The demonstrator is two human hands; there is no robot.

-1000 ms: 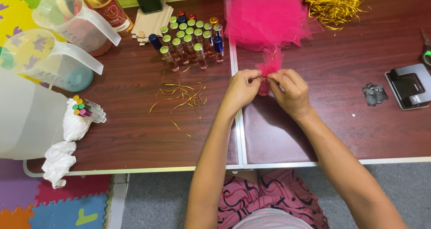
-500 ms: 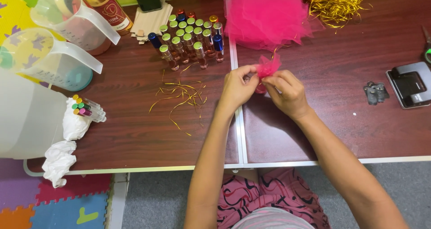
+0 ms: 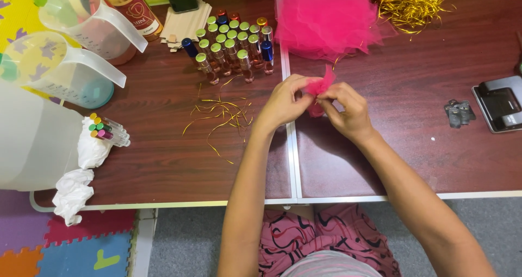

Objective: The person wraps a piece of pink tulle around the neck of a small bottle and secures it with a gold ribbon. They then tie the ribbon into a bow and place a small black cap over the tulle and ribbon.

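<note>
Since half a sec ago my hands have slid a bit left and up, toward the seam between the two table halves, and the small pink net piece (image 3: 321, 86) now sticks up higher between them. A sec ago it hung lower, under my fingers.

My left hand (image 3: 283, 100) is closed on the net piece from the left, fingertips pinched narrow. My right hand (image 3: 348, 111) pinches it from the right, thumb and fingers tight on the same bit (so both hold it, w/ the tuft poking out on top and a little pink showing below). The hands touch each other, just above the brown table (image 3: 163, 163).

The piece sits right under the big pink net heap (image 3: 326, 16), near it but apart. Gold tinsel (image 3: 408, 2) lies at the far right of the heap. Left of my hands, loose gold strands (image 3: 223, 114) lie scattered, and behind them stand small bottles w/ green caps (image 3: 231, 48). Two clear jugs (image 3: 81, 43) are at the far left, a black stapler-like thing (image 3: 500, 103) at the right edge.
</note>
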